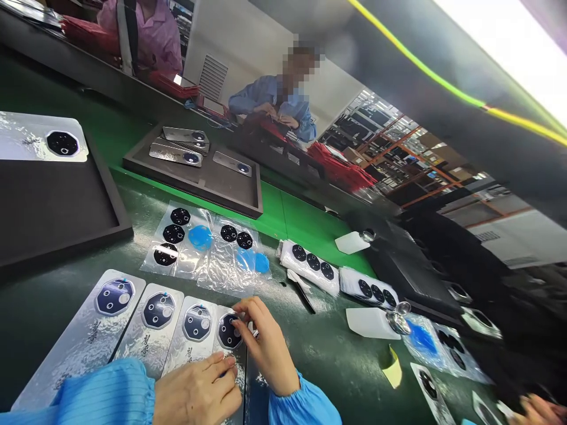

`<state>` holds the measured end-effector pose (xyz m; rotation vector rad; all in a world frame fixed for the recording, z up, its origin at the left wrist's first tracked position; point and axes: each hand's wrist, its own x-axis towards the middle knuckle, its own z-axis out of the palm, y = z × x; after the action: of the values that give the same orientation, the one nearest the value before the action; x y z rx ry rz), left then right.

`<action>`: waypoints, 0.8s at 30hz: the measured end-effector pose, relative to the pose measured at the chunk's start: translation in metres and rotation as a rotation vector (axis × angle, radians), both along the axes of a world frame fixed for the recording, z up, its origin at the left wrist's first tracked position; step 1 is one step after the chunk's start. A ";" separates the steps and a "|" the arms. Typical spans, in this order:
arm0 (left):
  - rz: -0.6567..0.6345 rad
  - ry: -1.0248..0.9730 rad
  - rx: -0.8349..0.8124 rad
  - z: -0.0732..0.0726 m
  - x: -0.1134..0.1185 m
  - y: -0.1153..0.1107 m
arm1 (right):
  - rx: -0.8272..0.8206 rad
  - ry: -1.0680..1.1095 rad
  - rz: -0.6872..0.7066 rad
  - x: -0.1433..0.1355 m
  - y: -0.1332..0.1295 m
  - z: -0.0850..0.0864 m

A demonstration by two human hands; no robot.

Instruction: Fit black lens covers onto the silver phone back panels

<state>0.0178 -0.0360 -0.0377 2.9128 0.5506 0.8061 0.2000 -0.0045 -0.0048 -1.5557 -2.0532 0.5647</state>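
Pinching the lens ring (229, 332) with our right hand (266, 348), our left hand (199, 392) presses the rightmost back cover (230, 360) flat; open tabletop (336, 354) lies right.

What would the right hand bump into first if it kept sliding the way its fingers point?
The right hand points left, fingertips on the dark lens ring of the fourth back cover. Beyond it lies the third cover's lens ring, probably first, though height is unclear.

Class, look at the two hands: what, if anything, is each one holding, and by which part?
The left hand presses down the fourth back cover at its lower part; the right hand fingertips touch its camera ring edge. Nothing is lifted.
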 end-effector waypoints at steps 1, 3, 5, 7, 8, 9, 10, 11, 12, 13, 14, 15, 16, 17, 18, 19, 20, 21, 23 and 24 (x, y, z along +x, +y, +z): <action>-0.003 0.001 -0.003 -0.001 0.000 0.000 | -0.026 0.033 0.015 -0.001 0.005 -0.002; -0.011 0.008 -0.015 -0.002 0.000 0.001 | -0.051 0.053 0.026 -0.002 0.011 -0.005; -0.015 0.017 -0.026 -0.002 0.000 0.001 | -0.049 0.044 0.028 -0.003 0.012 -0.008; -0.019 0.017 -0.028 -0.001 -0.001 0.002 | -0.045 0.034 0.031 -0.002 0.012 -0.010; -0.020 0.014 -0.028 0.000 -0.001 0.002 | -0.042 0.028 0.036 -0.002 0.012 -0.010; -0.020 0.011 -0.029 0.001 -0.001 0.002 | -0.039 0.020 0.043 -0.001 0.012 -0.010; -0.021 0.008 -0.029 0.002 -0.002 0.002 | -0.035 0.010 0.052 0.000 0.012 -0.010; -0.018 0.007 -0.030 0.002 -0.002 0.002 | -0.030 -0.002 0.063 0.001 0.012 -0.010; -0.017 0.005 -0.030 0.003 -0.002 0.002 | -0.022 -0.014 0.074 0.001 0.013 -0.011; -0.016 0.003 -0.030 0.003 -0.002 0.001 | -0.012 -0.028 0.086 0.002 0.014 -0.012; -0.016 0.002 -0.033 0.003 -0.002 0.001 | 0.000 -0.043 0.097 0.002 0.014 -0.013; -0.017 0.002 -0.038 0.003 -0.002 0.001 | 0.014 -0.057 0.107 0.003 0.014 -0.015; -0.017 0.003 -0.045 0.003 -0.002 0.001 | 0.029 -0.071 0.115 0.003 0.014 -0.016; -0.017 0.002 -0.054 0.002 -0.002 0.001 | 0.043 -0.083 0.121 0.003 0.013 -0.018; -0.018 0.000 -0.063 0.001 -0.002 0.000 | 0.056 -0.093 0.125 0.002 0.012 -0.020; -0.014 -0.008 -0.072 0.001 -0.001 0.000 | 0.066 -0.102 0.127 0.002 0.010 -0.022; -0.010 -0.014 -0.079 0.000 -0.001 0.000 | 0.073 -0.109 0.128 0.001 0.008 -0.024; -0.005 -0.020 -0.083 -0.001 -0.001 0.000 | 0.076 -0.113 0.128 0.000 0.005 -0.025; -0.002 -0.028 -0.092 -0.002 -0.001 -0.001 | 0.079 -0.123 0.131 -0.001 -0.005 -0.027; -0.004 -0.031 -0.094 -0.002 -0.001 -0.001 | 0.073 -0.119 0.131 -0.001 -0.011 -0.026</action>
<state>0.0169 -0.0367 -0.0393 2.8107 0.5636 0.8012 0.1986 -0.0151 -0.0311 -1.4519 -2.2520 0.4488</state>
